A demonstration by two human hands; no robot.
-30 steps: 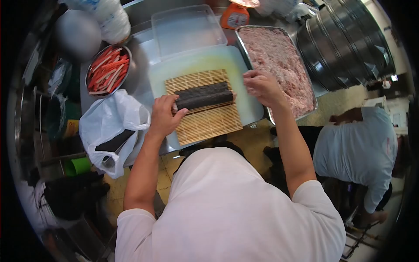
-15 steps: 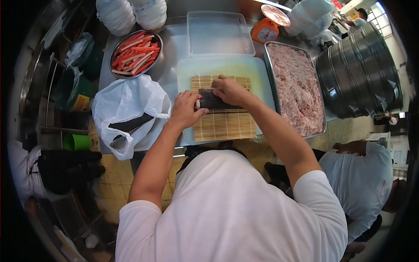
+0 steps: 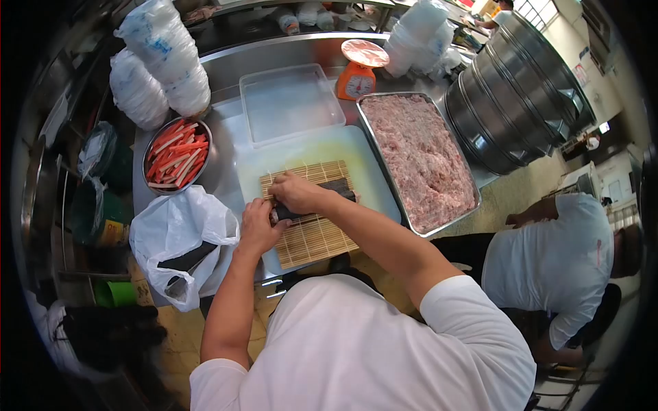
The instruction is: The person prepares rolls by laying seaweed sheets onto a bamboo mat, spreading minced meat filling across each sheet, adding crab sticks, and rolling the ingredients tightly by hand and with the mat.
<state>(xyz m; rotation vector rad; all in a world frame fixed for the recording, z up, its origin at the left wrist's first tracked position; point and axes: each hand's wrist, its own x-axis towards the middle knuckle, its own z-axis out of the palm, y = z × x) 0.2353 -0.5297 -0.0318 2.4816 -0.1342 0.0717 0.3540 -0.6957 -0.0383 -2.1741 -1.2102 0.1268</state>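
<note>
A dark seaweed roll (image 3: 337, 186) lies across a bamboo rolling mat (image 3: 308, 245), with pale filling showing at its left end. My left hand (image 3: 259, 223) is closed around that left end, thumb on the near side. Close beside it, my right hand (image 3: 296, 194) has its fingers curled down over the roll from above, covering part of it. Under the mat is a pale cutting board (image 3: 373, 168). A white plastic bag (image 3: 154, 226) holding dark seaweed sheets sits left of my left hand.
A metal bowl of red-and-white crab sticks (image 3: 179, 156) stands at left. To the right is a tray of minced meat (image 3: 418, 154), with stacked steel steamers (image 3: 510, 96) beyond. Behind are a clear plastic lid (image 3: 291, 103) and an orange scale (image 3: 356, 79). Another person (image 3: 548, 253) is at right.
My right hand has slid left along the roll, closer to my left hand, uncovering more of the right end. The camera view has tilted and shifted.
</note>
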